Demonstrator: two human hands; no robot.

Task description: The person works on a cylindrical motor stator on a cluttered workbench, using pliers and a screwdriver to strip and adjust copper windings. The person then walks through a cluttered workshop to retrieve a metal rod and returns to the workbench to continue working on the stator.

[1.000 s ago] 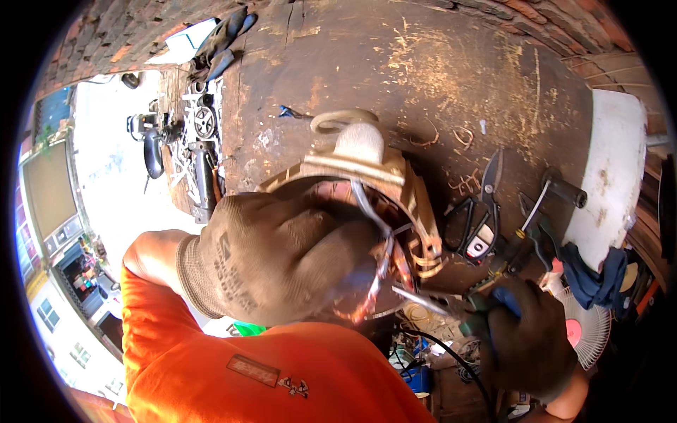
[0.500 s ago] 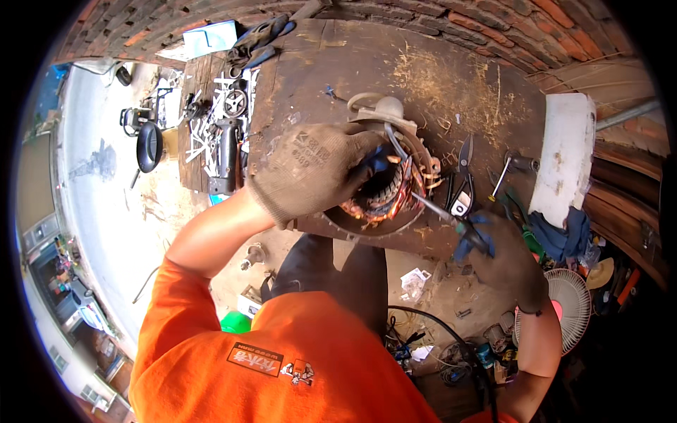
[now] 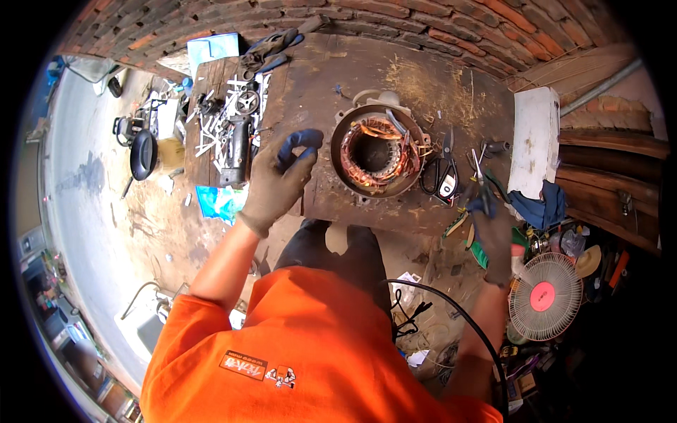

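My gloved left hand (image 3: 278, 183) is raised left of the motor housing (image 3: 340, 174), its blue-tipped fingers curved and apart, holding nothing visible. The round housing lies on the wooden workbench (image 3: 317, 77) with a ring of copper windings (image 3: 384, 132) inside and loose leads at its right side. My gloved right hand (image 3: 486, 225) is closed on a slim metal hand tool (image 3: 480, 174), perhaps pliers, held upright near the bench's right edge. Black-handled shears (image 3: 446, 169) lie between housing and right hand.
Parts and white strips (image 3: 233, 127) crowd the bench's left end; gloves (image 3: 271, 49) lie behind. A brick wall (image 3: 451, 25) backs the bench. A white board (image 3: 534, 134) and blue cloth (image 3: 536, 208) are at right. Below are a fan (image 3: 546, 296) and a black cable (image 3: 451, 307).
My left hand has left the windings and moved down-left, uncovering the housing's middle. My right hand has drawn the tool away from the windings to the right and raised its tip.
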